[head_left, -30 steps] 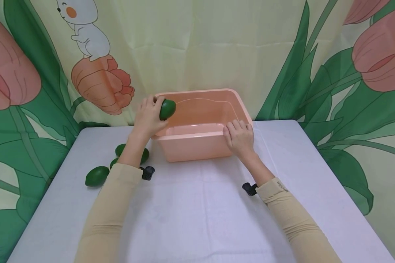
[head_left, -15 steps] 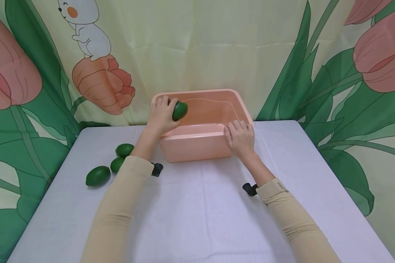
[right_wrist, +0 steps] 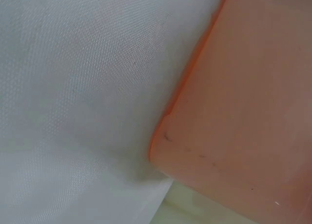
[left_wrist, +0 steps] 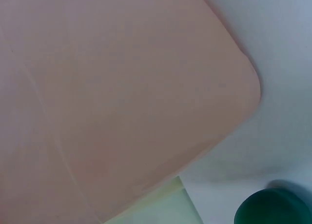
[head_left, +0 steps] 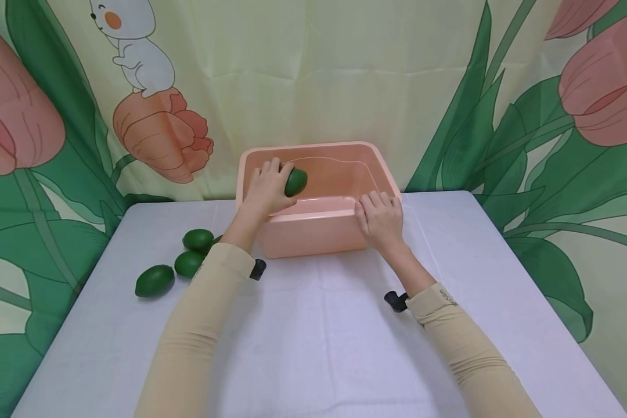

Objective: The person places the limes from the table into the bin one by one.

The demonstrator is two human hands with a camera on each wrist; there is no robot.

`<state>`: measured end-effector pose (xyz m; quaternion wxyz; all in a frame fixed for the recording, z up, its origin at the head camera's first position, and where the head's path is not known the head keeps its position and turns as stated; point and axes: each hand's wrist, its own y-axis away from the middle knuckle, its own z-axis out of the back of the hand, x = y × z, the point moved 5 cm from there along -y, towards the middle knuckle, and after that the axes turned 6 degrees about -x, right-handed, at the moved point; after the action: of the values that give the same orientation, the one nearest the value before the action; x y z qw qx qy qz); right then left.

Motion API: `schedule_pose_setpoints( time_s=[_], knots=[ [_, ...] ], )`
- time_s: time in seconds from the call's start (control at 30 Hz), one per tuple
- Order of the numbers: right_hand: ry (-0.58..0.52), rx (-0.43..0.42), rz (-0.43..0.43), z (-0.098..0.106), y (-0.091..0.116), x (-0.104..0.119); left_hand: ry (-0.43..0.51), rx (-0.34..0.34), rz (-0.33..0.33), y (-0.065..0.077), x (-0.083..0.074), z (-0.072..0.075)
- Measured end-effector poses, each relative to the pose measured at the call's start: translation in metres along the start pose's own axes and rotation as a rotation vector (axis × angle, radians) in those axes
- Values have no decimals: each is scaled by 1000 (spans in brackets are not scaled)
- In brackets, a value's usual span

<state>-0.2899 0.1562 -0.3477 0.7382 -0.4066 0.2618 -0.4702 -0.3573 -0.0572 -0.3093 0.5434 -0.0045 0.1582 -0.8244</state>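
Note:
In the head view, my left hand (head_left: 268, 187) grips a dark green lime (head_left: 296, 182) over the left part of a pink plastic tub (head_left: 313, 235). The lime sits at tub-rim height, and the palm side of the hand is hidden. My right hand (head_left: 380, 217) holds the tub's front rim near its right corner, fingers curled over the edge. Both wrist views show mostly the tub's outer wall (left_wrist: 122, 87), with neither hand visible. A dark green lime (left_wrist: 273, 209) appears in the left wrist view's lower right corner.
Several more limes lie left of the tub on the white tablecloth (head_left: 313, 337): one lime (head_left: 155, 281) apart, another lime (head_left: 188, 264) close to a third lime (head_left: 198, 240), and one partly behind the left arm. A printed curtain (head_left: 313, 75) hangs directly behind the tub.
My left hand has moved right with the lime, from the tub's left edge to over its inside. More of the limes behind the left arm shows. The right hand and tub have stayed put.

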Motion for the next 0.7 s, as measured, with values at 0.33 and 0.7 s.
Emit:
schedule_pose_setpoints(
  time_s=[0.33, 0.7],
  knots=[
    [0, -30, 4, -3, 2, -2, -7, -3, 4, 1, -1, 0],
    [-8, -4, -5, -2, 1, -2, -21, 10, 2, 2, -2, 1]
  ],
)
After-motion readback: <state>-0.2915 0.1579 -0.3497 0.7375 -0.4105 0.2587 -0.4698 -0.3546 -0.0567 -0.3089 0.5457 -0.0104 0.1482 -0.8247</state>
